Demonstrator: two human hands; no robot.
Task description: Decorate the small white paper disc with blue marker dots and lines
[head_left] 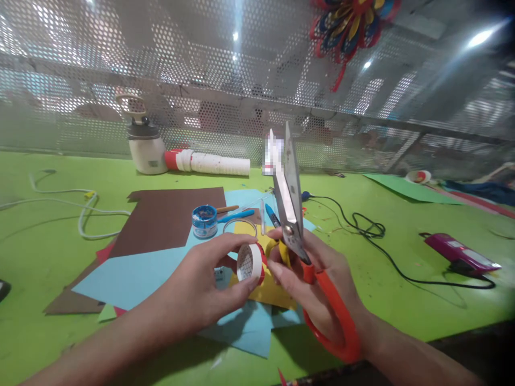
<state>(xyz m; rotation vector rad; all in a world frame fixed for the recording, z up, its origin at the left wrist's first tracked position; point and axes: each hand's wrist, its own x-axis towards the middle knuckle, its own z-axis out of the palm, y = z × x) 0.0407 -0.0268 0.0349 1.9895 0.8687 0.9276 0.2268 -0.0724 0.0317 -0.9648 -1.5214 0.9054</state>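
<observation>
My left hand is closed round a short cut-down paper cup, white inside with red on its outer side. The cup's open end is turned towards the left. My right hand holds scissors with orange handles, their blades pointing up and slightly apart. Beside the right fingertips is a curled yellow piece, close to the cup; whether it is attached to the cup I cannot tell. Beneath the hands lie light blue paper and yellow paper.
A blue paint jar, a blue pen and a clear tape ring lie ahead. Brown paper, a white spray bottle and stacked paper cups are further back. A corded purple device lies right.
</observation>
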